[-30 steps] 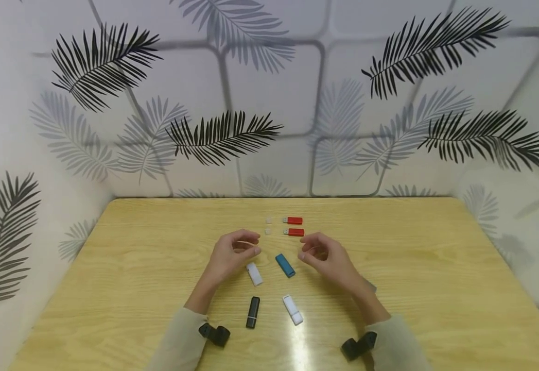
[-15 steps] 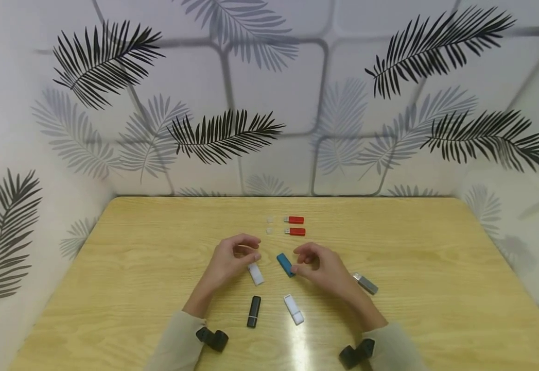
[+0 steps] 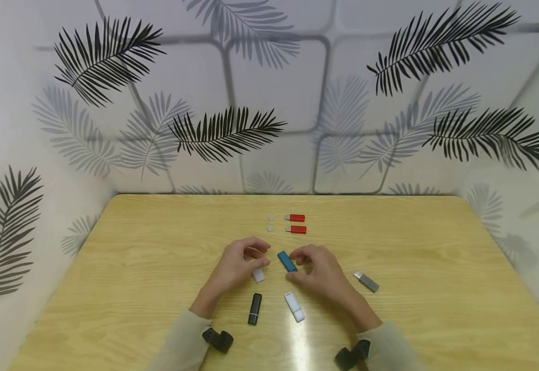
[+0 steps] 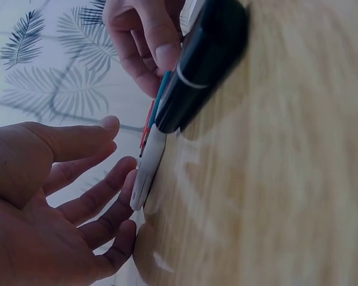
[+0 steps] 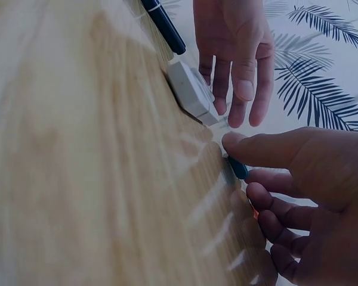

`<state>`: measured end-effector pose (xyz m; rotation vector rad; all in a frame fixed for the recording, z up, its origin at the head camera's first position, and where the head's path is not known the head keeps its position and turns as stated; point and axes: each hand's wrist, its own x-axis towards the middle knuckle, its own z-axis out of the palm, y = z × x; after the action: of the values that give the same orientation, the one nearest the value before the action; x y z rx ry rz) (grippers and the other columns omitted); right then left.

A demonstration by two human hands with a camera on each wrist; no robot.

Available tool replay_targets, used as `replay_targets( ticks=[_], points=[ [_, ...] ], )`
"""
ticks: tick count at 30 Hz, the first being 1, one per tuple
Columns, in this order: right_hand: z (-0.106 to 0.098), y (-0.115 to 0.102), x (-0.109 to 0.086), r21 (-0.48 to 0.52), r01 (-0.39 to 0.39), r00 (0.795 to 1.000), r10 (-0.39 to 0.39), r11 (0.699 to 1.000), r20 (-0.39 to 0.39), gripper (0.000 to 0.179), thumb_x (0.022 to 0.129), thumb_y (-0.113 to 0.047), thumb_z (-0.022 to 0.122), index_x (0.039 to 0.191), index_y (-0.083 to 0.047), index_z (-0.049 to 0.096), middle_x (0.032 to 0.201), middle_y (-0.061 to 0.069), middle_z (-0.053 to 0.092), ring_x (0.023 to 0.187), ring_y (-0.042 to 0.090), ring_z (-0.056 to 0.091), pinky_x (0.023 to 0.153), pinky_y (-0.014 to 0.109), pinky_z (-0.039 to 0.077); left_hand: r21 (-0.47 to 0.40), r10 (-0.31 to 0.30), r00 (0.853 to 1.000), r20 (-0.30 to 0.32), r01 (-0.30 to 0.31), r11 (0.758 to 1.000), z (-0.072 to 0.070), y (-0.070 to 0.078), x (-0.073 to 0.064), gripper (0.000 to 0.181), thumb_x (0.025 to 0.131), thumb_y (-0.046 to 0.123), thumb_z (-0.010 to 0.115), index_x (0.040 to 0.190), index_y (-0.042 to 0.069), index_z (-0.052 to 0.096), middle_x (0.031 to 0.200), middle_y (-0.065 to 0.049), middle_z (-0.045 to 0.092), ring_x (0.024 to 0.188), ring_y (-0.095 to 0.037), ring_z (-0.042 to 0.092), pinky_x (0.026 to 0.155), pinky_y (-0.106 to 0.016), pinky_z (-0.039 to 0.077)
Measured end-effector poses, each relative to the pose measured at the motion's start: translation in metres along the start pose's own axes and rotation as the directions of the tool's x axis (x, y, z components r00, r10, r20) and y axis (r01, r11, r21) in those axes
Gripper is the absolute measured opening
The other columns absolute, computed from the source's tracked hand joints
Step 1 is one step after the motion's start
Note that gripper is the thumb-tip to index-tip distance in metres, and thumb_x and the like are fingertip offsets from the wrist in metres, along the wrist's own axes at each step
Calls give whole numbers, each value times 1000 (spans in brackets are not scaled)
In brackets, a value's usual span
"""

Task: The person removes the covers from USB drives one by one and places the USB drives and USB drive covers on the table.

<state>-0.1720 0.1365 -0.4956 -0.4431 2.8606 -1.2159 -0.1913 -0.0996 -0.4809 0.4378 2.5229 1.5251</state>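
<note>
Two bare hands face each other above a wooden table (image 3: pixel 413 247), the blue stick (image 3: pixel 287 261) lying flat and tilted between them. The right hand (image 3: pixel 320 268) is partly open, its thumb and curved forefinger spread on either side of the blue stick's near end; no grip shows, and whether the skin touches it cannot be told. The left hand (image 3: pixel 239 260) hangs loosely curved and holds nothing, its thumb apart from its fingers, over the far white stick (image 3: pixel 258 275), which it partly hides; contact there is unclear. Nearer the person, the black stick (image 3: pixel 255 309) lies to the left of the near white stick (image 3: pixel 294 306). The grey stick (image 3: pixel 366 281), its metal plug bare, rests to the right of the right hand. Beyond the hands, the far red stick (image 3: pixel 297 218) and near red stick (image 3: pixel 298 230) lie one behind the other, plugs pointing left, just beside two small clear pieces (image 3: pixel 271 218). Black devices (image 3: pixel 218 340) sit at both light sleeves (image 3: pixel 181 337), before a leaf-patterned wall (image 3: pixel 274 93).
</note>
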Motion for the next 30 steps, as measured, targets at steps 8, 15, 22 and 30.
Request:
replay_targets(
  ticks=[8,15,22,30],
  points=[
    [1,-2,0,-24,-3,1000,3,1000,5,24,82,-15,87,103,-12,77,89,-7,67,89,15,54,82,38,44,32,25,1000,19,-26,999,6,2,-1,24,92,7,77,116,5,72,113,-6,72,94,-19,65,82,-34,55],
    [-1,-1,-2,1,-5,1000,5,1000,15,17,83,-10,83,98,-12,76,89,-7,66,88,15,54,82,38,46,48,36,999,38,-38,998,9,7,-3,24,92,6,77,116,5,72,115,-8,71,99,-22,65,88,-41,55],
    [-6,0,-2,93,-13,1000,11,996,23,22,84,-2,79,103,-11,74,97,-5,67,95,16,62,92,42,51,56,70,997,17,-70,996,13,12,-4,25,91,5,78,115,4,72,114,-9,71,103,-28,66,91,-44,55],
    [-15,-7,-4,114,77,996,-81,990,33,24,85,0,78,106,-11,72,100,-4,67,97,21,64,90,45,53,53,121,993,-12,-120,991,15,17,-6,23,91,5,78,113,4,73,113,-8,73,105,-29,66,92,-48,54]
  ],
)
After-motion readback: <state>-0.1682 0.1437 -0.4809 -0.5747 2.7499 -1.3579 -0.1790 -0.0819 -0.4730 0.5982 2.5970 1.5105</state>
